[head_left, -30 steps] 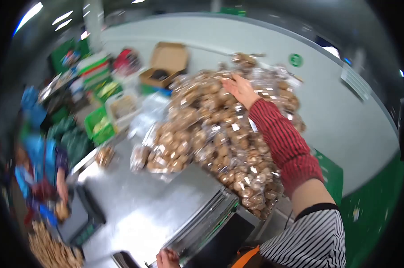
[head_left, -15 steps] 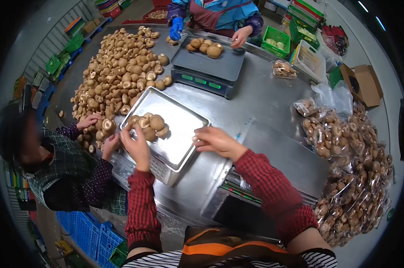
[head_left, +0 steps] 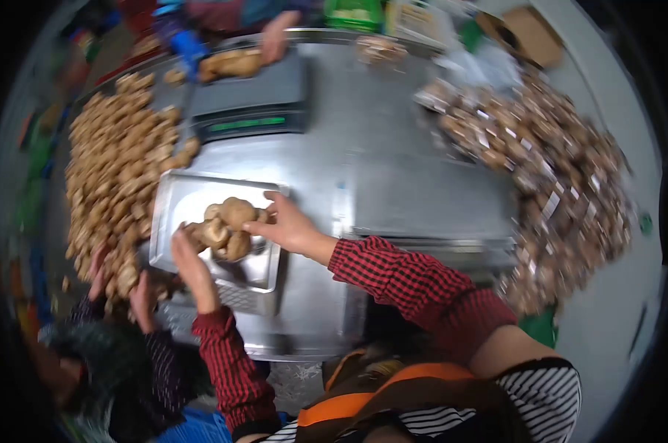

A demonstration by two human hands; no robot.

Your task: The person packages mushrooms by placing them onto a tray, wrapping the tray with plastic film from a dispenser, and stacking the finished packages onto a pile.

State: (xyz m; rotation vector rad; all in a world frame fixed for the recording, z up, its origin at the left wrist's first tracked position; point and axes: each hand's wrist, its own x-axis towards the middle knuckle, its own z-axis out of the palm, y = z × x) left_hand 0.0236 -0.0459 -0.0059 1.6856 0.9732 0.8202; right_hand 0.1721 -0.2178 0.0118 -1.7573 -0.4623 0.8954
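Several brown mushrooms are bunched together over a shiny metal tray, which rests on a scale-like base. My left hand is at the bunch's left side, its fingers pressed together against the mushrooms. From the right, my right hand has its thumb and fingers around the right side of the same bunch. Motion blur softens the picture, so whether the mushrooms touch the tray is unclear.
A large mushroom heap lies left, where a co-worker's hands reach in. Behind the tray, another person handles mushrooms on a dark scale. Bagged mushrooms are piled at the right of the metal table.
The view has turned and blurred. My right hand has moved in from beyond the tray's right edge to the mushrooms. My left hand has shifted to their left side.
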